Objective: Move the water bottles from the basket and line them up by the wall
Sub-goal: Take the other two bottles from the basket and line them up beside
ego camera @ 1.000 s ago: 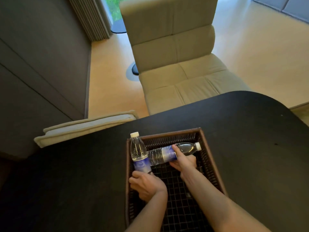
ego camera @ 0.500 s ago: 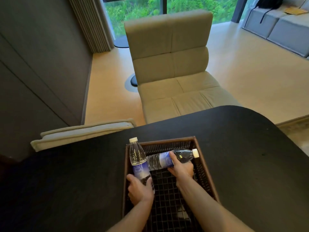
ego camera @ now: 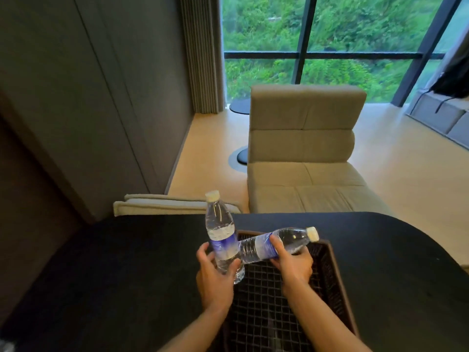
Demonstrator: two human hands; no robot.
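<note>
The left hand (ego camera: 214, 271) is wrapped around the lower body of 1 water bottle (ego camera: 221, 235), holding it nearly upright with its white cap at the top, above the left edge of the basket (ego camera: 332, 270). The right hand (ego camera: 291, 265) is clamped on a 2nd bottle (ego camera: 276, 243), which lies almost level with its cap pointing right and slightly up, over the far end of the basket. The bottom of the level bottle sits just beside the blue label of the upright one; I cannot tell whether they touch. The dark woven basket rests on a black table (ego camera: 127, 262). Beyond the table stand a beige chair (ego camera: 302, 153), a grey wall (ego camera: 88, 97) on the left, and a large window (ego camera: 330, 47) with greenery outside.
</note>
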